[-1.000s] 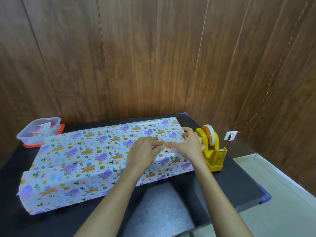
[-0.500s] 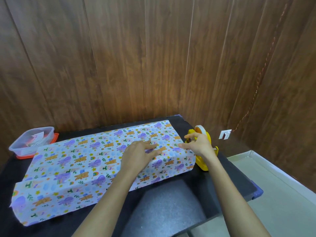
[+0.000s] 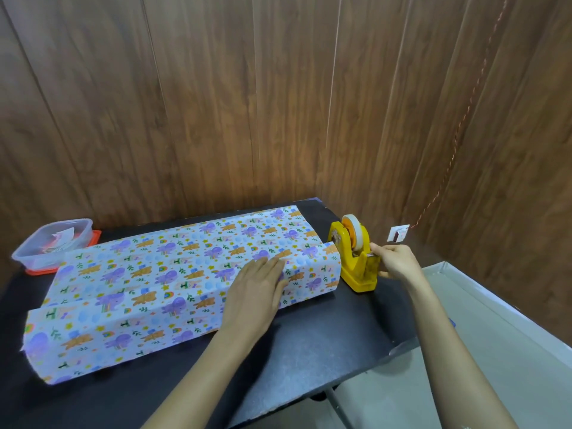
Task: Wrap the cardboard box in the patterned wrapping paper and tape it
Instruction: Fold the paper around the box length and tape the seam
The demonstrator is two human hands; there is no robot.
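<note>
A long box lies across the black table (image 3: 325,345), fully covered by the patterned wrapping paper (image 3: 161,283) with purple and orange animals; no cardboard shows. My left hand (image 3: 258,284) rests flat, fingers together, on the paper's top seam near the right end. A yellow tape dispenser (image 3: 356,258) with a white tape roll stands just right of the box. My right hand (image 3: 397,261) is at the dispenser's cutter end, fingers pinched around the tape's free end there.
A clear plastic container (image 3: 54,243) on an orange lid sits at the table's back left. Wooden walls close the back and right. The table's right edge drops to a pale floor (image 3: 495,351). A small white wall socket (image 3: 399,233) hangs behind the dispenser.
My right hand left the paper seam and moved right to the dispenser's cutter. My left hand slid flat onto the seam. The view shifted closer and lower.
</note>
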